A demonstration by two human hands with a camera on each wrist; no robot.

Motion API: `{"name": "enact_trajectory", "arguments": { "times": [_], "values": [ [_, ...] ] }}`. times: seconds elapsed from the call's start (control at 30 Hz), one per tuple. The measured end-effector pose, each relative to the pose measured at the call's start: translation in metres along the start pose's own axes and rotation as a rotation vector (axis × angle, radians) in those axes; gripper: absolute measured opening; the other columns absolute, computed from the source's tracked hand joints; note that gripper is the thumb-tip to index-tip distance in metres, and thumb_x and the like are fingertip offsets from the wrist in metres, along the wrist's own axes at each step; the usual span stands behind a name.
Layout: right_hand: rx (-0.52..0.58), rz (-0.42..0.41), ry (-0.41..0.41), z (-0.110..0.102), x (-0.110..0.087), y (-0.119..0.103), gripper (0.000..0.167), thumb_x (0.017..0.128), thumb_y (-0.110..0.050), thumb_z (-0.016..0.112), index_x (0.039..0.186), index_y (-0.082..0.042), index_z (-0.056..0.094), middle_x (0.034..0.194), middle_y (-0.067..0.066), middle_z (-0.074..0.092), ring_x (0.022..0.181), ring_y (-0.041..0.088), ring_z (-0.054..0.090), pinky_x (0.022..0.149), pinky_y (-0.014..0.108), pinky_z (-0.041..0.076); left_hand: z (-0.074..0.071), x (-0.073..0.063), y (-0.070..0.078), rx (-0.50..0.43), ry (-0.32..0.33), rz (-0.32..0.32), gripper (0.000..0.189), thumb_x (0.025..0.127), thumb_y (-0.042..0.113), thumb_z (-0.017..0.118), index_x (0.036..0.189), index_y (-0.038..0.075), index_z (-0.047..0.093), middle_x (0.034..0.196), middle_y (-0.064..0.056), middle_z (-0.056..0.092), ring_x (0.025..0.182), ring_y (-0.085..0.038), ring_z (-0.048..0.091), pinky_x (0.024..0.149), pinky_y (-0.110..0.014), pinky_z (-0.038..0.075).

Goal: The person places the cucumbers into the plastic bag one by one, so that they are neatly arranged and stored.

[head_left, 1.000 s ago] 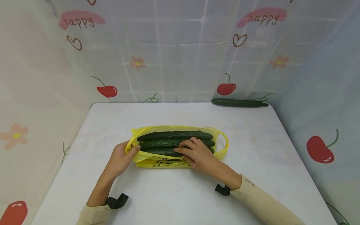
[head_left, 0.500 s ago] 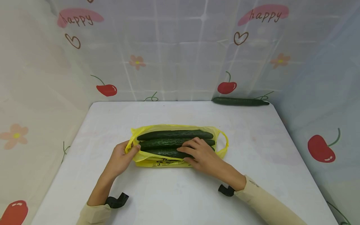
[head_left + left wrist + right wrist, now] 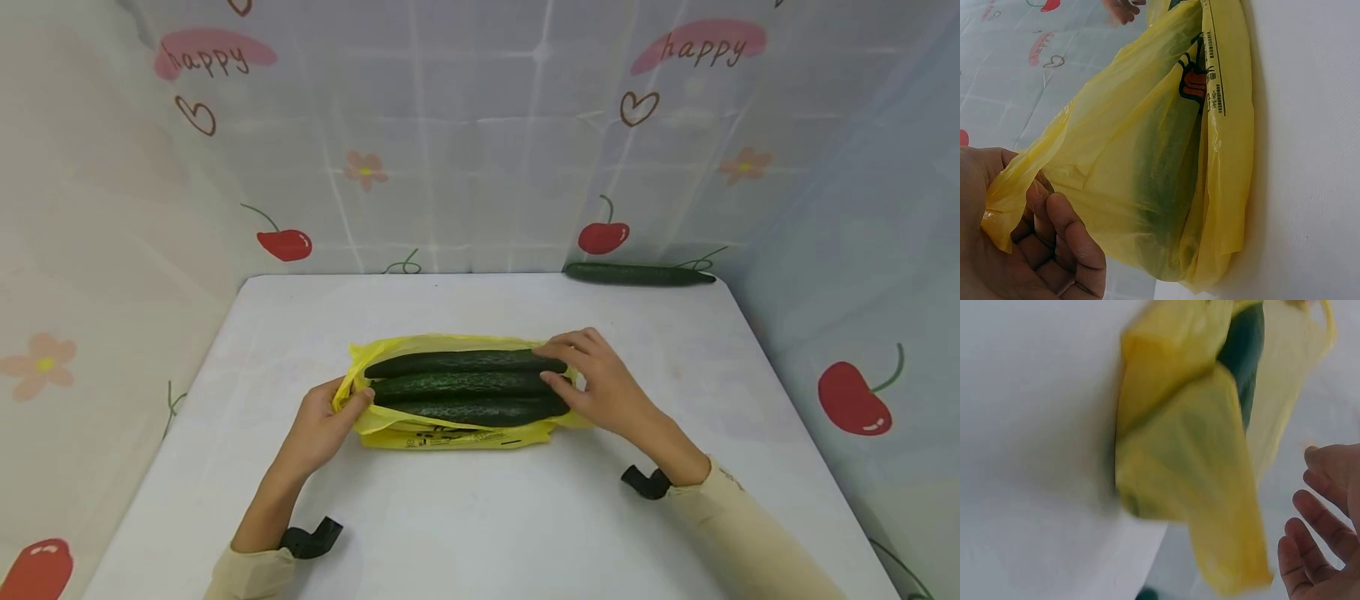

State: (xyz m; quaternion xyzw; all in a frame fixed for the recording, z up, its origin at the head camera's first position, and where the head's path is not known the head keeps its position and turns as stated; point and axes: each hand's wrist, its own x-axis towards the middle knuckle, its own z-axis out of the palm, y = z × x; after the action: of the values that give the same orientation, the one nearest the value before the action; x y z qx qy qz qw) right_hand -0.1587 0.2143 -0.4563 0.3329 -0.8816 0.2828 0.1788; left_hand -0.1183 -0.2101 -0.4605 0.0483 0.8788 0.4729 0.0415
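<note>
Three dark green cucumbers lie side by side in a yellow plastic bag, its mouth facing up. My left hand grips the gathered left end of the bag; in the left wrist view the yellow film runs from between the thumb and curled fingers. The right hand is over the bag's right end, fingertips overlapping the cucumber ends in the head view. Its loosely bent fingers hold nothing in the right wrist view, beside the bag's drooping right handle.
Another cucumber lies along the back right edge of the white table. Printed curtains rise behind the table and at both sides. A black wrist mount sits on each forearm.
My right hand has lifted off the cucumbers in the bag and moved right, to the bag's right end. The front cucumber now shows along its length. The left hand keeps its hold.
</note>
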Motion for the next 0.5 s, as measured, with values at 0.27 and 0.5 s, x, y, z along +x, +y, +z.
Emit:
{"name": "enact_trajectory", "arguments": {
  "times": [0.27, 0.5],
  "values": [
    [-0.049, 0.169, 0.111, -0.031, 0.001, 0.065, 0.03, 0.094, -0.005, 0.081, 0.123, -0.007, 0.077, 0.124, 0.013, 0.072, 0.117, 0.035, 0.059, 0.098, 0.053, 0.047, 0.0, 0.001, 0.001, 0.004, 0.004, -0.005, 0.032, 0.109, 0.031, 0.062, 0.11, 0.0, 0.07, 0.073, -0.004, 0.046, 0.062, -0.012, 0.042, 0.055, -0.027, 0.039],
    [-0.116, 0.381, 0.111, -0.039, -0.009, 0.13, 0.026, 0.099, -0.008, 0.074, 0.124, -0.004, 0.076, 0.127, 0.018, 0.071, 0.116, 0.037, 0.059, 0.096, 0.056, 0.049, 0.001, 0.001, 0.0, -0.007, 0.004, 0.007, 0.03, 0.109, 0.03, 0.062, 0.106, 0.001, 0.069, 0.072, -0.003, 0.045, 0.06, -0.011, 0.041, 0.055, -0.027, 0.039]
  ]
}}
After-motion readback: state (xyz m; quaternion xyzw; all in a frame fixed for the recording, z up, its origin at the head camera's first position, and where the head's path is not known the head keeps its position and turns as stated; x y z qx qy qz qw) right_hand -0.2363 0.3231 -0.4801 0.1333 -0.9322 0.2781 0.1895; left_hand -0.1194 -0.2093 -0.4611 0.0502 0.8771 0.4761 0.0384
